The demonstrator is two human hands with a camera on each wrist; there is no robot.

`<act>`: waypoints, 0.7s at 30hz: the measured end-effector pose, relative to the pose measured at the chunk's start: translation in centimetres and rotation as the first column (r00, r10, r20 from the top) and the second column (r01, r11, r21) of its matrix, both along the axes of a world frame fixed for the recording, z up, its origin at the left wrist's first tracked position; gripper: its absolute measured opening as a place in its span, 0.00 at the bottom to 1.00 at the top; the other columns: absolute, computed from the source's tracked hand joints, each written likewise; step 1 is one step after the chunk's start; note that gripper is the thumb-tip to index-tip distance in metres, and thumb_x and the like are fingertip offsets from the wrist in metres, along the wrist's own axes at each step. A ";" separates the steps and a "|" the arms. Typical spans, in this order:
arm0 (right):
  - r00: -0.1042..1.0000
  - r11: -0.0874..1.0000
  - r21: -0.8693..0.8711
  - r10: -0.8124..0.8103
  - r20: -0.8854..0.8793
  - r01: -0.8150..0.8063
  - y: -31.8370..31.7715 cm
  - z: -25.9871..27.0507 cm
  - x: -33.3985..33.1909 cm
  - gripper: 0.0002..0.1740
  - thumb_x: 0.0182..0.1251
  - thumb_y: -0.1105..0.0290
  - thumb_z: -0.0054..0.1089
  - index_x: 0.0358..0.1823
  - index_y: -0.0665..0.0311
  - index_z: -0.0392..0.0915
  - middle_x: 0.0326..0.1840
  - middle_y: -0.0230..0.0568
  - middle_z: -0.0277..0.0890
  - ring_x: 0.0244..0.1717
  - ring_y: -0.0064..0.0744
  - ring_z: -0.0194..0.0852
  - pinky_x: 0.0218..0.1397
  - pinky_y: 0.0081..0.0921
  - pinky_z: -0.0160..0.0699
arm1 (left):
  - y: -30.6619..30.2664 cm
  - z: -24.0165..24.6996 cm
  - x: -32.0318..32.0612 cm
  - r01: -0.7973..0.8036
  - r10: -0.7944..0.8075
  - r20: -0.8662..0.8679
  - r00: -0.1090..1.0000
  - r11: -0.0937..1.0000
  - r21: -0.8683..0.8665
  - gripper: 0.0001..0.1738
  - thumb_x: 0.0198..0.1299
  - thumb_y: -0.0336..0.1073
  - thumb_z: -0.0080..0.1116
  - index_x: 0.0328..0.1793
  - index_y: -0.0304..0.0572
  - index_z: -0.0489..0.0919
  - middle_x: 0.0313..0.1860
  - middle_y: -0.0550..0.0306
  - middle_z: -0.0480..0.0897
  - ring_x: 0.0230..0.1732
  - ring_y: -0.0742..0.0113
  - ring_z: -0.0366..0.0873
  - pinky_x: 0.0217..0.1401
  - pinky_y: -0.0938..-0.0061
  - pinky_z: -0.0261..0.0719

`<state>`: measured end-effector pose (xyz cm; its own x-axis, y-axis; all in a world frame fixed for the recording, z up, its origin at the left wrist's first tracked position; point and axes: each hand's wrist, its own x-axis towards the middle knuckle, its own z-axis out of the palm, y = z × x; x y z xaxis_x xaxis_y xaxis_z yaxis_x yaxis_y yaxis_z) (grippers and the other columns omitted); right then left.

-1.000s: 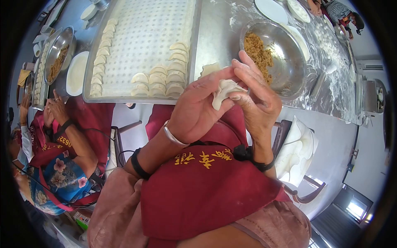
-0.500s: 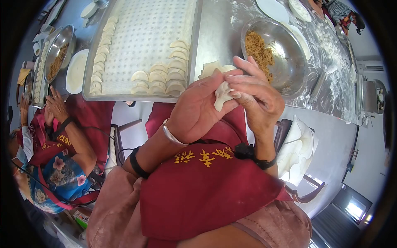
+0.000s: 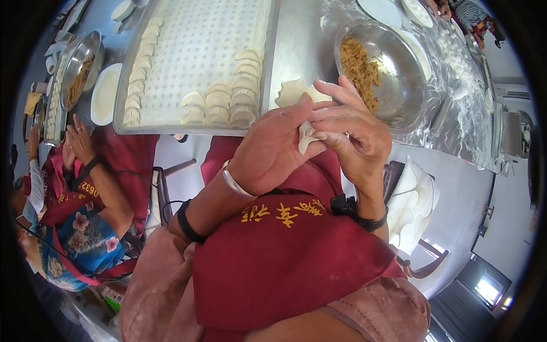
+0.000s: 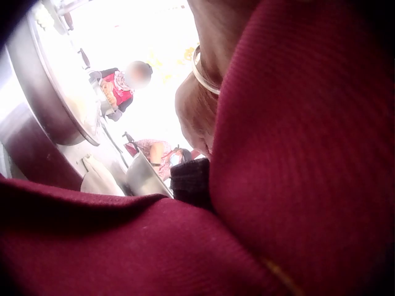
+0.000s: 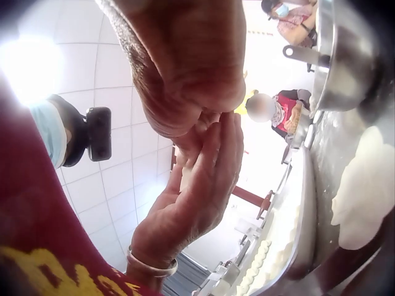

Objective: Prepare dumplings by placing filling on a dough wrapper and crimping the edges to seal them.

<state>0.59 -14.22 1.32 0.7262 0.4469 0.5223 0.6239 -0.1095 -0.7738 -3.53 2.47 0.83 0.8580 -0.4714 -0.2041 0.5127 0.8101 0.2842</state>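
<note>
Between the two hands, above the apron and near the table's front edge, is a small folded piece of white dough [image 3: 306, 138]. My left hand [image 3: 265, 149], palm turned up, holds it at the fingers and thumb. From the other side my right hand [image 3: 358, 132] pinches its edge with thumb and curled fingers. Much of the dough is hidden by the fingers. In the right wrist view, my right hand [image 5: 188, 61] meets my left hand [image 5: 188, 206] at the fingertips. The left wrist view shows part of my left hand [image 4: 199, 114], mostly behind the apron.
Flat dough wrappers [image 3: 292, 94] lie beyond the hands. To their left is a metal tray [image 3: 188, 132] bearing rows of folded dumplings; to the right, a steel bowl [image 3: 401, 85] contains brown filling [image 3: 359, 65]. Another person [image 3: 97, 188] works at far left.
Both hands stay together while the right fingers shift over the dough, covering more of it. More of the flat wrappers shows beyond them. The head view has moved slightly.
</note>
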 end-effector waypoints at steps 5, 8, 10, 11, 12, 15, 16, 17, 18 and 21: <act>0.999 0.999 -0.050 0.012 -0.040 -0.014 -0.4 0.1 0.0 0.06 0.55 0.68 0.70 0.32 0.61 0.86 0.40 0.38 0.87 0.63 0.48 0.76 0.76 0.52 0.54 | 0.2 -0.4 0.1 0.034 -0.033 0.101 0.994 0.999 -0.017 0.23 0.78 0.46 0.36 0.67 0.36 0.67 0.64 0.52 0.73 0.65 0.64 0.71 0.71 0.62 0.68; 0.997 0.994 -0.109 -0.039 -0.067 0.031 -0.1 0.5 0.0 0.07 0.55 0.68 0.70 0.33 0.61 0.87 0.40 0.38 0.87 0.65 0.49 0.75 0.76 0.52 0.53 | 0.0 0.9 0.0 -0.003 0.004 -0.010 1.000 0.987 0.161 0.25 0.78 0.48 0.36 0.68 0.35 0.66 0.65 0.52 0.73 0.66 0.63 0.70 0.70 0.62 0.69; 0.999 0.991 -0.131 0.010 -0.037 -0.015 -0.1 1.1 0.1 0.08 0.54 0.67 0.70 0.34 0.62 0.87 0.41 0.38 0.87 0.65 0.49 0.74 0.77 0.53 0.53 | 0.1 -0.2 0.3 0.027 -0.031 0.035 0.999 0.995 0.100 0.28 0.78 0.50 0.34 0.69 0.34 0.66 0.66 0.52 0.72 0.66 0.63 0.70 0.69 0.63 0.69; 0.999 0.989 -0.143 0.033 -0.022 -0.036 -0.2 1.3 0.0 0.09 0.54 0.67 0.70 0.34 0.63 0.87 0.41 0.38 0.87 0.66 0.49 0.73 0.77 0.53 0.52 | 0.1 -0.6 0.3 0.044 -0.048 0.058 0.997 0.997 0.069 0.29 0.78 0.51 0.34 0.69 0.34 0.66 0.66 0.52 0.72 0.66 0.63 0.70 0.68 0.63 0.69; 0.999 0.988 -0.151 0.039 -0.019 -0.042 -0.2 1.2 0.0 0.09 0.53 0.66 0.70 0.33 0.63 0.86 0.40 0.38 0.87 0.66 0.49 0.74 0.77 0.53 0.52 | 0.0 -0.7 0.3 0.045 -0.048 0.054 0.997 0.998 0.053 0.29 0.78 0.52 0.33 0.70 0.34 0.65 0.66 0.52 0.72 0.66 0.64 0.70 0.68 0.63 0.69; 0.998 0.984 -0.170 0.058 -0.010 -0.059 -0.1 0.8 0.1 0.08 0.53 0.66 0.70 0.31 0.63 0.86 0.40 0.37 0.87 0.65 0.49 0.75 0.77 0.53 0.53 | -0.1 -0.5 0.2 0.041 -0.042 0.028 0.999 0.998 0.042 0.31 0.78 0.54 0.32 0.70 0.34 0.65 0.66 0.52 0.72 0.66 0.64 0.70 0.68 0.64 0.69; 0.998 0.983 -0.171 0.063 -0.009 -0.064 -0.3 0.6 0.2 0.08 0.53 0.66 0.70 0.31 0.63 0.85 0.40 0.37 0.87 0.64 0.49 0.75 0.77 0.53 0.53 | -0.2 0.0 0.2 0.036 -0.037 0.008 0.999 0.997 0.065 0.31 0.78 0.54 0.31 0.70 0.34 0.65 0.66 0.52 0.72 0.66 0.64 0.70 0.68 0.63 0.69; 0.998 0.983 -0.172 0.069 -0.009 -0.069 -0.4 0.3 0.2 0.08 0.53 0.66 0.70 0.30 0.63 0.85 0.39 0.37 0.87 0.64 0.50 0.75 0.76 0.54 0.53 | -0.3 0.3 0.2 0.032 -0.031 -0.012 0.999 0.996 0.089 0.31 0.78 0.54 0.31 0.70 0.34 0.65 0.66 0.52 0.72 0.66 0.64 0.70 0.68 0.63 0.69; 0.997 0.985 -0.154 0.074 -0.001 -0.073 -0.4 0.1 0.2 0.08 0.53 0.66 0.70 0.29 0.62 0.85 0.39 0.37 0.87 0.64 0.49 0.76 0.76 0.54 0.54 | -0.3 0.3 0.3 0.037 -0.039 0.015 0.999 0.995 0.097 0.31 0.78 0.54 0.31 0.70 0.34 0.65 0.66 0.52 0.72 0.66 0.64 0.70 0.68 0.63 0.69; 0.995 0.987 -0.138 0.091 0.032 -0.086 -0.5 -0.3 0.1 0.07 0.53 0.66 0.70 0.29 0.62 0.85 0.39 0.37 0.86 0.63 0.49 0.76 0.75 0.54 0.55 | -0.3 0.1 0.3 0.045 -0.050 0.045 0.998 0.993 0.107 0.32 0.78 0.55 0.31 0.70 0.34 0.65 0.65 0.51 0.73 0.65 0.64 0.71 0.68 0.63 0.70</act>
